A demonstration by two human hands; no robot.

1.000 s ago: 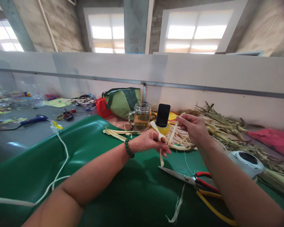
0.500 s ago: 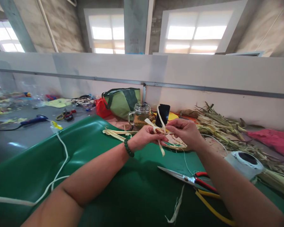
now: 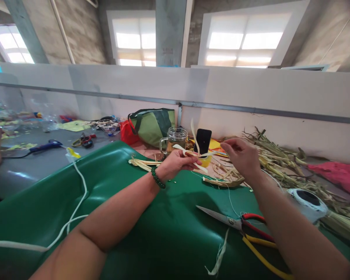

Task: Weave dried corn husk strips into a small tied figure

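The left hand [image 3: 179, 162] has its thumb and fingers pinched firmly on pale husk strips [image 3: 202, 168], which cross at the fingertips; taking that hand as the dial's centre and 12 as straight ahead, one end curves up toward 1 o'clock, one runs out to 3 and one slants down toward 4. The right hand [image 3: 239, 155] is raised at 3 o'clock, thumb and fingertips drawn nearly together just beside the strip's tip; whether they pinch anything I cannot tell. A phone [image 3: 203, 140] stands at 2 o'clock, propped at a yellow tape roll [image 3: 205, 161]. Just beyond the hand at 12 is a glass mug [image 3: 176, 136] with a handle, and a green bag [image 3: 153, 123] sits at 11. More strips [image 3: 140, 163] lie at 9 o'clock, near the beaded bracelet [image 3: 158, 179]. Between 3 and 4 are husk scraps [image 3: 224, 179], and farther off a white spool [image 3: 307, 206]; dried stalks [image 3: 275, 155] are heaped at 3. Scissors [image 3: 236, 223] rest between 4 and 5 on the green mat [image 3: 140, 241], blades parted little if at all, with a frayed strip [image 3: 219, 257] at 5. A white cord [image 3: 81, 182] crosses the mat toward 8.
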